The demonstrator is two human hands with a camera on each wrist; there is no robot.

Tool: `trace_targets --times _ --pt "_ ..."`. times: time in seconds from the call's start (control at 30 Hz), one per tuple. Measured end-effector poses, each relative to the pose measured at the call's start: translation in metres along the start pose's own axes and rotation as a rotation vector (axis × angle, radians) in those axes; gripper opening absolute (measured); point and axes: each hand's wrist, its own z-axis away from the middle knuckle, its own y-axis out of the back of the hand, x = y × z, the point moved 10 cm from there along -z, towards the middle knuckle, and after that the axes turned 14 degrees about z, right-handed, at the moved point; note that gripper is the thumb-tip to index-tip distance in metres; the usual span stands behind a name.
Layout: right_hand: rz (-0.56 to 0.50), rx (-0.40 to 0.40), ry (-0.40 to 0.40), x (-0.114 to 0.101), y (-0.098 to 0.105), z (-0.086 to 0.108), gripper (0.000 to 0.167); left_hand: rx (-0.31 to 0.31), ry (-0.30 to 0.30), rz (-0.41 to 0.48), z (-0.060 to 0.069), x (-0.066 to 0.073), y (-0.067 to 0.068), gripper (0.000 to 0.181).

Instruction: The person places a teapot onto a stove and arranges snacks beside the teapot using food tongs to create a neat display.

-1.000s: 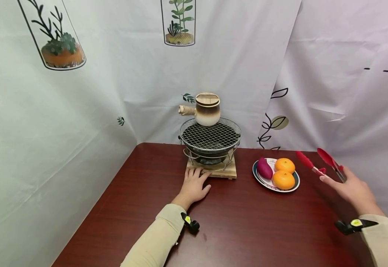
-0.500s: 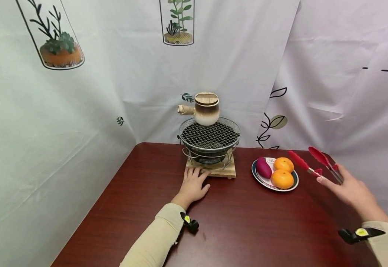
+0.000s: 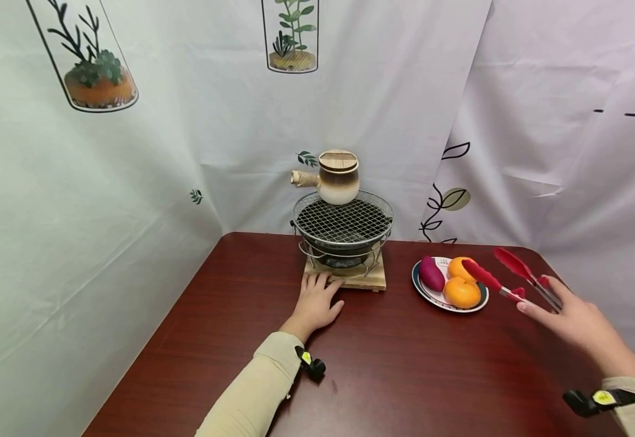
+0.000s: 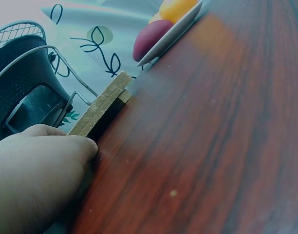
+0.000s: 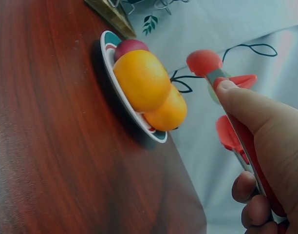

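Observation:
Tongs with red tips [image 3: 481,276] are held in my right hand [image 3: 582,321], their two arms spread apart. Their near tip overlaps the rear orange in the head view. A rimmed plate [image 3: 432,298] holds two oranges [image 3: 462,294] and a smooth purple oblong item [image 3: 431,275], like a sweet potato. My left hand [image 3: 314,305] rests with spread fingers on the front left edge of a wooden board [image 3: 361,283]. In the left wrist view, its thumb [image 4: 83,146] lies by the board's edge. The right wrist view shows the thumb [image 5: 236,100] along one tong arm.
On the board stands a round tabletop grill [image 3: 345,224] with a wire mesh top. A lidded clay pot [image 3: 339,187] with a side handle sits at the mesh's back. Printed cloth [image 3: 230,133] hangs behind and beside the dark red table [image 3: 405,376].
The right hand has brought the tongs leftward, from beyond the plate's right side to the oranges. My left hand has stayed on the board, and the plate's contents have not moved.

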Motion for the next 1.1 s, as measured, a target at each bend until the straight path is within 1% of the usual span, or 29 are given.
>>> trace_targets --times 0.2,0.47,0.7,0.97,1.1 --pt "0.003 -0.016 0.003 -0.004 -0.007 0.006 0.110 -0.001 0.003 0.010 0.001 0.000 0.001 0.049" --pt "-0.006 -0.012 0.027 -0.010 -0.012 0.011 0.110 0.005 0.002 0.007 0.001 0.000 0.001 0.050" --pt "0.025 -0.021 0.036 -0.015 -0.017 0.015 0.107 0.000 0.004 0.011 0.001 0.000 0.000 0.050" --pt "0.052 -0.032 0.035 -0.019 -0.028 0.020 0.104 0.032 -0.018 0.024 0.001 0.000 0.001 0.049" --pt "0.059 -0.029 0.045 -0.020 -0.031 0.022 0.104 0.028 -0.016 0.017 0.001 0.000 0.000 0.049"
